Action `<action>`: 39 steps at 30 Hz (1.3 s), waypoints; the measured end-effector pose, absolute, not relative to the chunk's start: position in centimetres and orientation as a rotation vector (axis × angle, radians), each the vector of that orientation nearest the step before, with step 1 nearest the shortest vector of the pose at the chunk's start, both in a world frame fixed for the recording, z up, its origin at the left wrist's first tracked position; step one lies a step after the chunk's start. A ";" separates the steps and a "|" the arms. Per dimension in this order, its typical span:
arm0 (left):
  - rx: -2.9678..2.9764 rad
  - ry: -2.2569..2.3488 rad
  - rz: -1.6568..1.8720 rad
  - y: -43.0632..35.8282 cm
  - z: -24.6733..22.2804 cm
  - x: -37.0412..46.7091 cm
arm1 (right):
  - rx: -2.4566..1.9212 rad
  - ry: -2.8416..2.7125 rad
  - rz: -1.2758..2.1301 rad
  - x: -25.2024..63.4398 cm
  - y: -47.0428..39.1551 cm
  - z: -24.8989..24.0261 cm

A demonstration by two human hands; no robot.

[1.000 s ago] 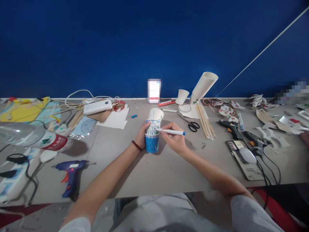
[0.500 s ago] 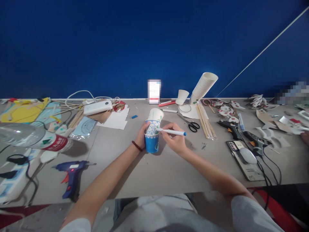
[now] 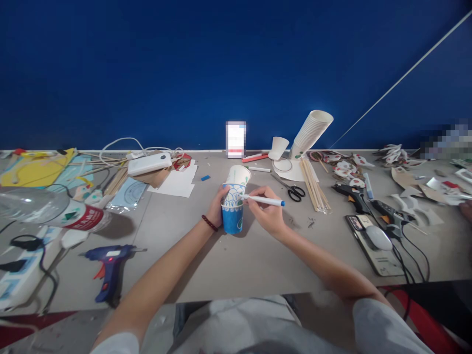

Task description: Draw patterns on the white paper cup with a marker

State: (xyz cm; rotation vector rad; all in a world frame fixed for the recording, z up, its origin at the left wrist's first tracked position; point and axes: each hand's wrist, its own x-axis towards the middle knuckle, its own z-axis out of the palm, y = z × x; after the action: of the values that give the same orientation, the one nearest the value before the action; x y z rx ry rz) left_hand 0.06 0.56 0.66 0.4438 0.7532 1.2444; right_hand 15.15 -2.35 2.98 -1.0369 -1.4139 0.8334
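Note:
My left hand [image 3: 216, 209] grips a paper cup [image 3: 233, 221] from its left side, thumb near the upper part. The cup is coloured solid blue on its lower half, with blue scale-like line drawings on white above. A white cup rim [image 3: 239, 173] shows at the top, perhaps from a second cup stacked with it. In my right hand [image 3: 267, 214] is a white marker [image 3: 263, 199] with a blue end, held like a pen. Its tip meets or nearly meets the cup's patterned band; exact contact cannot be told.
A blue glue gun [image 3: 112, 268], a power strip [image 3: 31, 270] and a plastic bottle [image 3: 73, 211] lie left. Behind are scissors [image 3: 295, 191], wooden sticks [image 3: 314, 187] and stacked paper cups [image 3: 313, 132]. A phone [image 3: 372, 246] and black glue guns [image 3: 391, 216] lie right.
The cup has turned very slightly in my left hand, its green mark shifting a little. My right hand and the marker are almost where they were.

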 end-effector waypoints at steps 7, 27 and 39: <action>0.430 0.766 1.241 0.6 0.5 0.0 | -1.028 -1.472 0.783 15.1 -2.5 3.6; 0.440 0.753 1.276 0.5 1.0 0.1 | -1.009 -1.422 0.811 15.1 -2.5 3.2; 0.446 0.770 1.257 0.3 1.2 0.2 | -1.015 -1.446 0.789 15.1 -2.5 3.3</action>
State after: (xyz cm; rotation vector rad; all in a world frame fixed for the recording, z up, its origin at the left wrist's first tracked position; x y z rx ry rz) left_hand 0.17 0.35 1.18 0.4463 0.7697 1.2572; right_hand 15.06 -2.53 3.33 -1.0154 -1.4463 0.7894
